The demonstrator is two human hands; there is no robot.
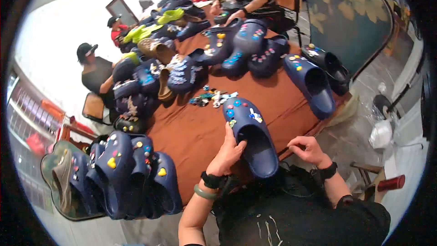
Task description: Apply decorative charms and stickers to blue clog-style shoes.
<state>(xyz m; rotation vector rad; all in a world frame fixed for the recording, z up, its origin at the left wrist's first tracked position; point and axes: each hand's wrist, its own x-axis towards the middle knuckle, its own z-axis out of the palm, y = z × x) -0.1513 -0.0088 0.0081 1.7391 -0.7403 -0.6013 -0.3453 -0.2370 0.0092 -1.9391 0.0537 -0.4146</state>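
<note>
Our L hand [228,151], half-closed, grips blue clog [243,118] over tabletop's [182,141] near edge, toe twd far edge, long axis leaning L; sole hidden; R hand [309,149] curled, contents unclear.

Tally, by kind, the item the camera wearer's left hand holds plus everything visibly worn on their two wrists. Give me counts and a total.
Navy clog, held in the left hand: 1
Black wristbands, one on each wrist: 2
Green bangle, on the left arm: 1
Total: 4
</note>
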